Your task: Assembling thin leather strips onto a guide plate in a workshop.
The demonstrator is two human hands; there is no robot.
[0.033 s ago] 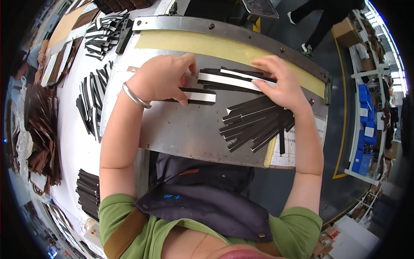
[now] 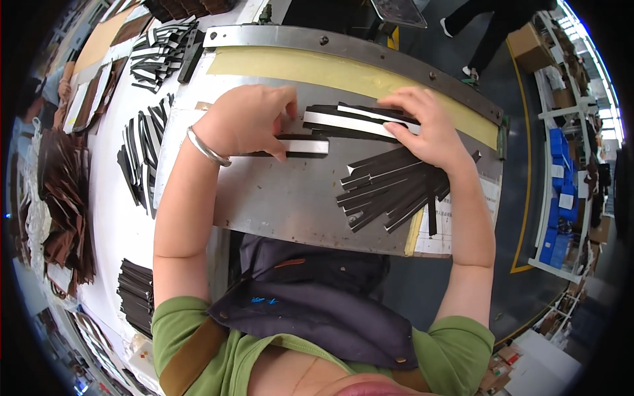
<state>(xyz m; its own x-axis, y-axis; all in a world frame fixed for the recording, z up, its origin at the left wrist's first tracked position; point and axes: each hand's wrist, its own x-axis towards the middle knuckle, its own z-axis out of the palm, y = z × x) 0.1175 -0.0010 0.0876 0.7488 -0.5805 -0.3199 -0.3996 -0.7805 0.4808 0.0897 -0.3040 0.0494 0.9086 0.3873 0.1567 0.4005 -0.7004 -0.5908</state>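
Note:
My left hand [image 2: 247,122] pinches a black strip with a white band [image 2: 307,146], thumb along its near edge. The index finger is lifted clear, and the strip's left part is hidden under the hand. Just beyond it lies a small pile of similar black and white strips [image 2: 343,121]. My right hand [image 2: 422,125] is curved over this pile's right end, thumb at the near side and fingers stretched along the far side, apart from each other. Nearer to me, a fan of black strips [image 2: 383,188] lies on the metal plate [image 2: 284,211], partly under the right wrist.
A metal bar [image 2: 323,41] and a yellow band [image 2: 304,66] run along the plate's far edge. Bundles of strips [image 2: 142,152] lie on the white table [image 2: 105,198] at left, near brown pieces [image 2: 66,204]. A shelf with blue bins [image 2: 560,178] stands at right. Someone's legs [image 2: 475,30] show behind.
My right hand has shifted slightly left over the pile. The strip at my left hand has slid very slightly left with it.

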